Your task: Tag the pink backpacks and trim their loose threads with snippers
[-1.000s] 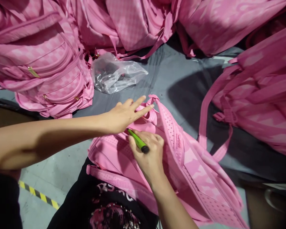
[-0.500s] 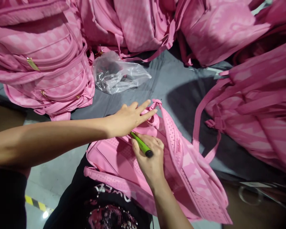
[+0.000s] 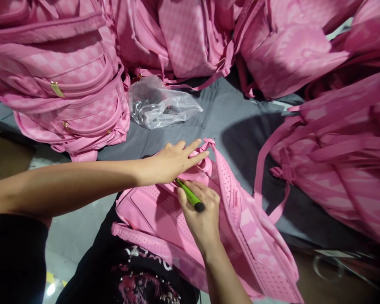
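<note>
The left hand (image 3: 174,164) rests, fingers stretched and spread, on a pink backpack (image 3: 169,211) at six o'clock in the view. The right hand (image 3: 204,207) is curled round a green marker (image 3: 191,196). From the hands — a clear plastic bag (image 3: 164,107) at eleven, a checked backpack (image 3: 72,84) at ten.

A pink checked backpack (image 3: 82,63) with gold-coloured zip pulls (image 3: 56,89) sits at the left of the grey surface (image 3: 215,107), a crumpled clear plastic bag (image 3: 167,107) just beside it. More pink bags (image 3: 186,42) crowd the far side, and a pink camouflage-patterned backpack (image 3: 345,156) rests at the right, straps looping out.
</note>
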`<state>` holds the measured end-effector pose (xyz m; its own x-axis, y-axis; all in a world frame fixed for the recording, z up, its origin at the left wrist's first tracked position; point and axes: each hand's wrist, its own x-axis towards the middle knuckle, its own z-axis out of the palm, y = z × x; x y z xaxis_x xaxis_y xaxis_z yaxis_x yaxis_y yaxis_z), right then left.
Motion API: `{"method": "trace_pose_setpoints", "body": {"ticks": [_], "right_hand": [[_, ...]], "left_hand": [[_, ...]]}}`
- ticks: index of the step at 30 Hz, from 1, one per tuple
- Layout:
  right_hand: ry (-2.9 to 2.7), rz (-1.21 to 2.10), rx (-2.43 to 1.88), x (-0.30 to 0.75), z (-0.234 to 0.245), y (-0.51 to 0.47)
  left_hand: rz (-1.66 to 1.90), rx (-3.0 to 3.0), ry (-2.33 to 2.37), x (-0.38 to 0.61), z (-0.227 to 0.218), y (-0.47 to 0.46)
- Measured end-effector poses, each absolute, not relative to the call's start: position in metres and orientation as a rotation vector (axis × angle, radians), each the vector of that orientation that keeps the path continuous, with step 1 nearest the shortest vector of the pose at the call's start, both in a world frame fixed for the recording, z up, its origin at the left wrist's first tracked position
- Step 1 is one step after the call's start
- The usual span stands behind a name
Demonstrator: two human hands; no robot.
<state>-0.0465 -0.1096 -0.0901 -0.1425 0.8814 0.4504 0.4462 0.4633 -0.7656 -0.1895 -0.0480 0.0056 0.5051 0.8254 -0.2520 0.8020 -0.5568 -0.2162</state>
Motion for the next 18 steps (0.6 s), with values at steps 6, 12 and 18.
{"method": "trace_pose_setpoints", "body": {"ticks": [6,12,18], "right_hand": [[-1.78,0.644,-1.118,-0.043,-0.092,-0.11],[-1.808,0.68,-1.11,-0.045,-0.09,-0.106],[-1.9,0.604,-1.17,-0.037,-0.076,-0.108]], "left_hand": [[0.495,-2.673,-1.448,-0.19,0.003,-0.047],[0.471,-2.674,-1.444,-0.192,-0.001,-0.046],[0.466,-2.659,-1.466,-0.188,-0.001,-0.047]]}}
